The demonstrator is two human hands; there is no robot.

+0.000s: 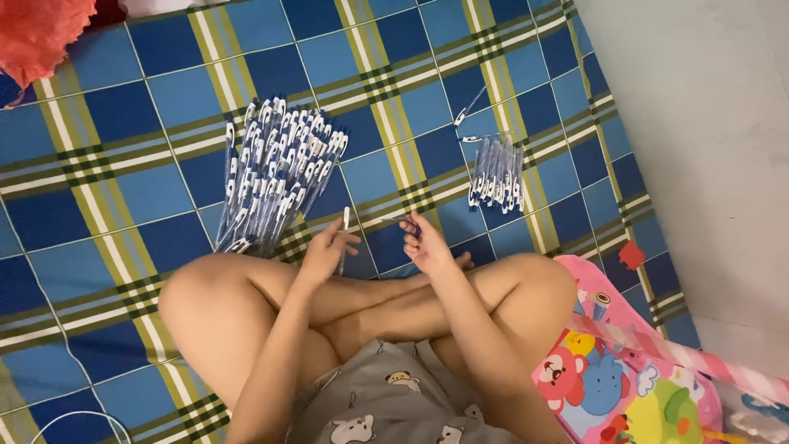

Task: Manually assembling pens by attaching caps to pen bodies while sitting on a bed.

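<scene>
Now pen (345, 220) in left hand (327, 247).

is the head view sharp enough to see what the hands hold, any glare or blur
Head view: soft, even light, no glare, faint shadows under the legs. The big pile of pens and small pile are slightly soft, details smeared. The left hand holds a thin pen; what the right hand pinches is too small and blurred to tell.

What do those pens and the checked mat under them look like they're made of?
Pens: probably plastic, with see-through barrels, white clips and a slight sheen. Checked mat: likely woven fabric or a thin blanket; matte, with faint creases. The view is too distant to be certain.
</scene>
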